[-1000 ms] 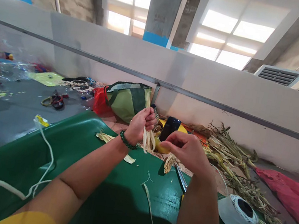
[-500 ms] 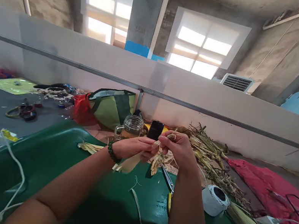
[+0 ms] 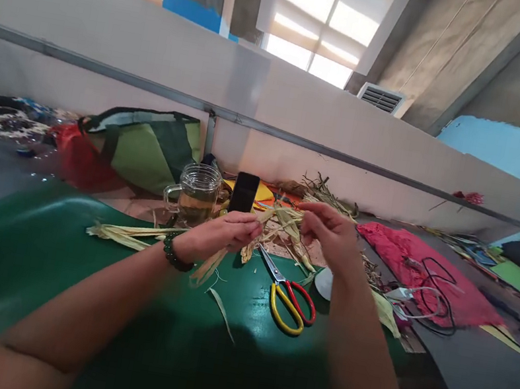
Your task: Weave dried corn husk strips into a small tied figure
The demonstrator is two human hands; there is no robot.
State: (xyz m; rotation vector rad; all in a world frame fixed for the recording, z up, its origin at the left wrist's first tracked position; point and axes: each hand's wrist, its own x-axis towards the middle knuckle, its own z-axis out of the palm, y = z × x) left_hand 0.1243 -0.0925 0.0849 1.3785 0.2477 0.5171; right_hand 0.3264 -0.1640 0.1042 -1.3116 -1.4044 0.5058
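My left hand (image 3: pixel 236 230), with a dark beaded bracelet on its wrist, is closed on a pale corn husk (image 3: pixel 209 267) whose lower end hangs below the palm. To its right, my right hand (image 3: pixel 329 230) is raised with its fingers curled. Pale strands lie behind its fingertips, and whether they pinch one is unclear. Below and between the hands, scissors (image 3: pixel 288 305) with one yellow and one red handle lie on the green mat (image 3: pixel 139 334). A thin husk strip (image 3: pixel 223 314) rests on the mat. More husks (image 3: pixel 125 234) lie left of my left wrist.
Behind my left hand stand a glass mug (image 3: pixel 197 200) with liquid and a black phone (image 3: pixel 244 192). A green bag (image 3: pixel 151 152) leans near the low wall. Dried stalks (image 3: pixel 325 192) and a pink cloth (image 3: pixel 408 267) with cables are at the right. A white roll (image 3: pixel 323 283) is partly behind my right forearm.
The view has swung right and downward. My right hand has moved away from my left hand, widening the gap between them. The scissors now show whole. My left hand keeps the husk.
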